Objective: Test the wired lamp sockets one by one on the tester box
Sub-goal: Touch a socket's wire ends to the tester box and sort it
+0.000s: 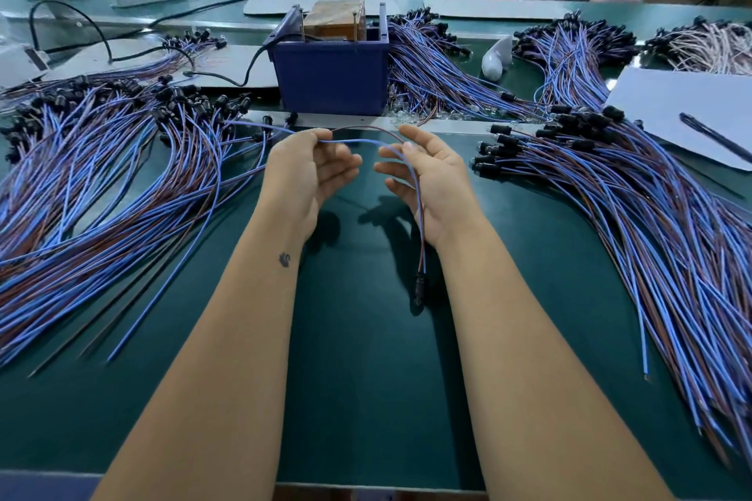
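Between my hands arches one wired lamp socket: a blue and a brown wire (366,136) ending in a black socket (419,289) low over the green mat. My left hand (309,171) pinches the wires at its fingertips. My right hand (427,171) is turned palm up, the wires held under its thumb and running down across the palm to the socket. The blue tester box (329,77), with a wooden block and metal posts on top, stands just beyond both hands.
Large piles of wired sockets fan out on the left (101,175) and right (610,195), with more behind the box. A white bulb (496,57) lies right of the box. White paper (667,102) with a pen (716,138) sits far right. Black cables run at the back left.
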`<state>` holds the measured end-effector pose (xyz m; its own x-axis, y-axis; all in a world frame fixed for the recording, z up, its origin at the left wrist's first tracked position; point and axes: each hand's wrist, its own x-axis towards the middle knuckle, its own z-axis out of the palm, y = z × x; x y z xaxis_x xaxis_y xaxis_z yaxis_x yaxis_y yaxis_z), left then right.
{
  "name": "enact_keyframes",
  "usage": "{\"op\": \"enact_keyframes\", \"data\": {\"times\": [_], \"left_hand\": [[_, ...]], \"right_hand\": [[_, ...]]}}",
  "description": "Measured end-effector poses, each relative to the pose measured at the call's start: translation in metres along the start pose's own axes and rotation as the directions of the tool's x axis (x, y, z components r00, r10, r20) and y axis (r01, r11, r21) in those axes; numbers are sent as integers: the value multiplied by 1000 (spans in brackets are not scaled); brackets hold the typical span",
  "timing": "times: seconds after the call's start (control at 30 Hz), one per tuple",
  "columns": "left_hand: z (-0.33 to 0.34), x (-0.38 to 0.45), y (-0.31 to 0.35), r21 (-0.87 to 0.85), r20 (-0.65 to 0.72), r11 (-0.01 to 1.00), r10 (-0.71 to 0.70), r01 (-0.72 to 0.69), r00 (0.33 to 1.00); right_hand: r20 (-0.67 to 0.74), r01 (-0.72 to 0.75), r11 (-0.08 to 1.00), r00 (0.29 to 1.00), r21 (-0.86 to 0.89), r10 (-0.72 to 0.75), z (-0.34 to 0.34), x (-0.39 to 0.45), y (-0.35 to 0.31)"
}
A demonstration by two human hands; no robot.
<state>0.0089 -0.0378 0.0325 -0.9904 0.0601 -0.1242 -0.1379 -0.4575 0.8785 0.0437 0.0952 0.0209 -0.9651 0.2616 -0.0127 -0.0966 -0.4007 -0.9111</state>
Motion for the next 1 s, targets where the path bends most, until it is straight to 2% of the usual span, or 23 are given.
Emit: {"op": "enact_keyframes", "data": {"times": [0.13, 0.2, 0.33, 0.43, 0.5, 0.57, 0.63, 0.7, 0.77, 0.83, 1.0], "left_hand": [[7, -3, -6, 114, 2, 993, -36, 35, 999], [9, -4, -6, 91, 7, 995, -49, 48, 999], [5, -4, -1, -260, 88, 965, 44, -20, 995], [-2, -3, 1, -362, 81, 930, 101, -65, 992], [-6, -1, 1, -289, 66, 956, 78, -56, 995], [-9, 2, -2, -88, 53, 996, 30, -25, 998], [-9, 5, -5, 133, 28, 991, -21, 17, 999], [-6, 5, -8, 258, -22, 964, -54, 57, 998], [-4, 6, -10, 299, -61, 952, -48, 65, 997], [-6, 8, -12, 334, -56, 943, 6, 13, 998], [-12, 6, -14, 322, 82, 933, 144, -163, 986]], "right_hand": [[-9, -16, 996, 1000, 85, 17, -5, 2, -3], [-5, -24, 993, 1000, 114, 24, -8, 3, -4], [17, -66, 974, 998, 216, 64, -12, 4, -5], [76, -143, 953, 989, 268, 127, -16, 4, -7], [116, -206, 928, 977, 309, 178, -16, 3, -7], [149, -252, 910, 966, 328, 214, -15, 3, -7], [176, -279, 898, 957, 341, 230, -15, 3, -7], [201, -290, 888, 952, 356, 230, -17, 2, -8], [209, -287, 895, 952, 341, 225, -19, 2, -8], [199, -266, 918, 957, 294, 213, -19, 2, -9], [166, -216, 954, 969, 209, 183, -17, 1, -9]]}}
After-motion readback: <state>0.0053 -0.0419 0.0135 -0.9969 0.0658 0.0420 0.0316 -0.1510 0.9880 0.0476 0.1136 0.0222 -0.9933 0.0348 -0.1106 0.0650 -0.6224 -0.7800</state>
